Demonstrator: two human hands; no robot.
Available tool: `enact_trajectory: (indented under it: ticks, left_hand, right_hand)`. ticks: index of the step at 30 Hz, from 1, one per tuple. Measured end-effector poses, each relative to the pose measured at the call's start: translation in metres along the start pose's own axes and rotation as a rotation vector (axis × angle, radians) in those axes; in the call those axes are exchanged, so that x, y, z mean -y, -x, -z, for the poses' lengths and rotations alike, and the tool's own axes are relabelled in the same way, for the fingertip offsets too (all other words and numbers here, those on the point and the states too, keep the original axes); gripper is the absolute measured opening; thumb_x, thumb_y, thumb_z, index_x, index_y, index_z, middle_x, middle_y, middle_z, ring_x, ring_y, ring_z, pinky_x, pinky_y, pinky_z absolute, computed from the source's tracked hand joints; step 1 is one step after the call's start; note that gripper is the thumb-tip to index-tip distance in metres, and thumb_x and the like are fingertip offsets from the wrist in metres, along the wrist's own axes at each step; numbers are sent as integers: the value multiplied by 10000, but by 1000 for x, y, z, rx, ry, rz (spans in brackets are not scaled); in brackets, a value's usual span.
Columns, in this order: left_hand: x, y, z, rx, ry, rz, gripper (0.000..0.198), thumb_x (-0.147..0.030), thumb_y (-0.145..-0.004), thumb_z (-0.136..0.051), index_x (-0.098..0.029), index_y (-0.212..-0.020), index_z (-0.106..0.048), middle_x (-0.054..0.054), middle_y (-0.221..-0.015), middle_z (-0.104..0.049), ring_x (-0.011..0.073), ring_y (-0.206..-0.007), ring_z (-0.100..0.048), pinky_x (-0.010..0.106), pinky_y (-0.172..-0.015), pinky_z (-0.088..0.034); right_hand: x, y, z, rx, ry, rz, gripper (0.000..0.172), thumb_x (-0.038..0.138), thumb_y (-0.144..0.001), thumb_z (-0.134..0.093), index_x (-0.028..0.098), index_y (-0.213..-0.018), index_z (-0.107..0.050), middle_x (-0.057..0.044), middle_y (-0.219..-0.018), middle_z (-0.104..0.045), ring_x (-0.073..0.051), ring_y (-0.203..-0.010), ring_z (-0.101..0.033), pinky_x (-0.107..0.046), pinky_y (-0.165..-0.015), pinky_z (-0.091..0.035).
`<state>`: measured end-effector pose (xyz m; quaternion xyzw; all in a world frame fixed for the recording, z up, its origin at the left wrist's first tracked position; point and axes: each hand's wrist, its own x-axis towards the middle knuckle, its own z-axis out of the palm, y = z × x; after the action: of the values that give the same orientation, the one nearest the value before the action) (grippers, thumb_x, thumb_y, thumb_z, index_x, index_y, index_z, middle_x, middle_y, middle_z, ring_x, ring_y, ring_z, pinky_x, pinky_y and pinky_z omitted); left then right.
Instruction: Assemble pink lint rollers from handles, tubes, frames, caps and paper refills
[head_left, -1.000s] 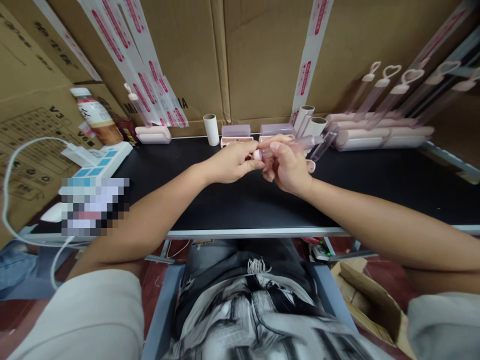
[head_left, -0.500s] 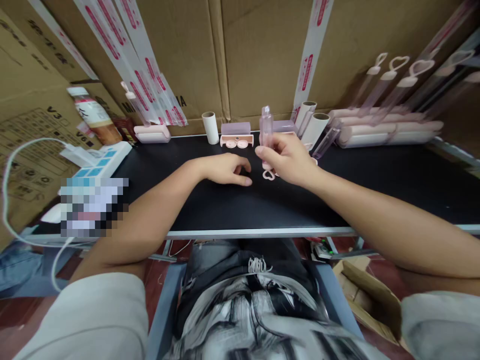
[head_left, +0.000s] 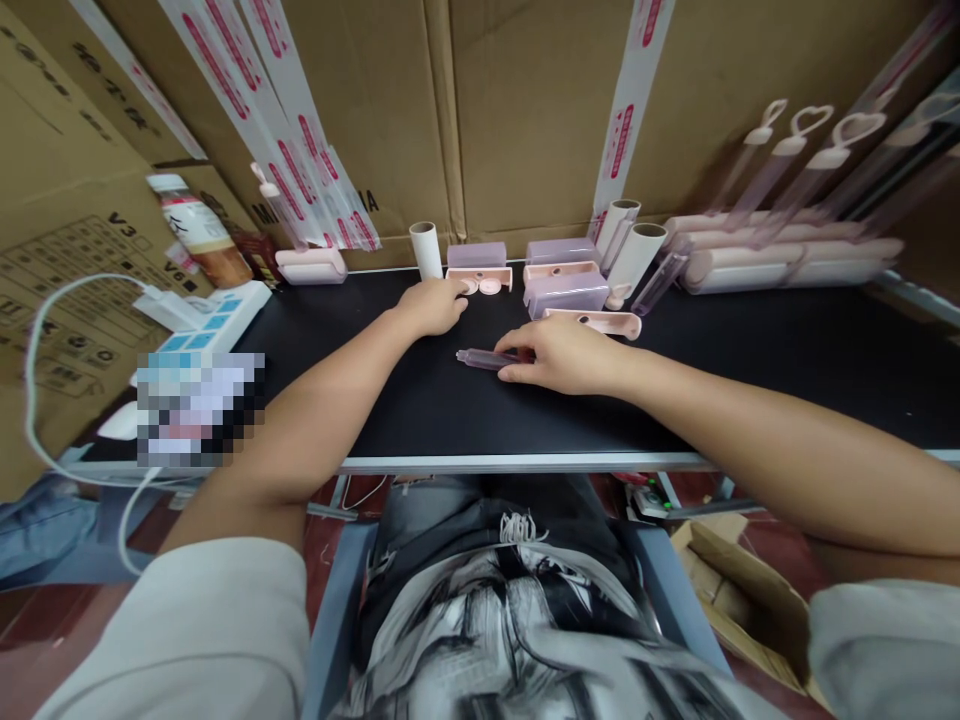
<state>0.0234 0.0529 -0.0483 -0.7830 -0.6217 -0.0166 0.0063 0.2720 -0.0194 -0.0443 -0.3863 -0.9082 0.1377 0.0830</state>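
My right hand (head_left: 562,352) is closed on one end of a translucent purple tube (head_left: 480,358). The tube lies nearly level, low over the black tabletop, its narrow tip pointing left. The end inside my fingers is hidden. My left hand (head_left: 433,306) reaches forward with bent fingers slightly apart, fingertips at the left of two pink round caps (head_left: 490,286). These caps lie in front of a pink trough-shaped shell (head_left: 480,273), with a purple translucent cover (head_left: 477,254) behind it. Beyond my right hand sit another purple cover (head_left: 568,295) and a pink shell (head_left: 619,324).
White paper rolls (head_left: 426,252) stand along the cardboard wall. At the right are several assembled pink rollers (head_left: 795,262) with heart-loop handles. A power strip (head_left: 217,318), a drink bottle (head_left: 201,235) and a pixelated item with a cable occupy the left. The table's front edge (head_left: 525,463) runs close to my body.
My right hand has lowered the tube from upright to nearly level, its tip now left. My left hand has moved forward and slightly left to the round caps.
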Motion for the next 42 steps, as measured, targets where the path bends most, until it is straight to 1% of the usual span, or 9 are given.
enact_trajectory:
  ticks: [7,11,14,20,27,32,34,37,42]
  left_hand:
    - [2,2,4,-66,58,-6,194,-295,-1072,-653,-189,-1048,-814,140,-1108,-833,300,-986,-756,375,-784,-496]
    - [-6,11,18,-206,542,-196,167,-284,-1050,-696,-185,-916,-708,-12,-706,-599,142,-636,-496,298,-651,-375]
    - [-22,20,25,-263,893,-444,303,-465,-1037,-765,-197,-927,-676,-56,-645,-504,114,-583,-414,274,-602,-341]
    - [-45,31,18,-297,986,-629,576,-767,-1019,-730,-198,-943,-679,-33,-700,-561,116,-606,-465,283,-593,-382]
    - [-39,36,26,-519,644,-537,399,-568,-1043,-751,-219,-902,-619,-28,-738,-576,144,-687,-553,303,-688,-486]
    - [6,3,14,-798,480,-217,269,-499,-1115,-625,-241,-1058,-672,81,-1045,-704,262,-1033,-692,447,-995,-590]
    - [31,-8,8,-734,406,-29,245,-460,-1092,-650,-284,-1260,-686,134,-1343,-689,316,-1274,-670,495,-1154,-566]
    - [55,-16,-1,-641,337,116,570,-378,-1023,-704,-334,-1577,-576,148,-1598,-581,351,-1536,-536,551,-1350,-435]
    - [58,-20,-11,-542,280,182,904,-258,-921,-723,-359,-1771,-430,120,-1817,-427,413,-1700,-382,650,-1432,-287]
  right_hand:
    - [-2,-2,-5,-6,-26,-8,326,486,-1035,-769,233,-1224,-850,-68,-989,-839,-263,-874,-730,-359,-750,-430]
    - [-10,-5,-6,-345,-257,-94,488,473,-1029,-775,194,-1420,-687,-88,-1047,-835,-277,-888,-771,-395,-790,-529]
    - [-17,-10,-7,-573,-583,-10,674,675,-996,-788,247,-1476,-590,-98,-1175,-803,-273,-900,-781,-419,-763,-613]
    - [-21,-19,-13,-574,-993,87,720,874,-877,-822,306,-1296,-678,-30,-1004,-749,-232,-837,-779,-391,-690,-702]
    - [-32,-17,-12,-713,-854,87,590,771,-1012,-748,345,-1413,-674,-56,-1105,-757,-250,-880,-788,-396,-668,-695]
    - [-33,-15,-13,-726,-813,103,726,866,-997,-694,375,-1519,-574,-60,-1163,-766,-252,-933,-812,-379,-713,-686]
    - [-29,-14,-13,-714,-796,79,757,886,-986,-686,369,-1526,-563,-68,-1176,-769,-260,-928,-816,-394,-715,-692]
    - [-22,-10,-10,-694,-772,24,753,900,-986,-662,367,-1509,-569,-79,-1218,-767,-264,-927,-810,-413,-727,-701]
    - [-15,-7,-6,-652,-768,9,730,895,-995,-635,357,-1483,-569,-74,-1219,-762,-251,-899,-791,-411,-736,-696]
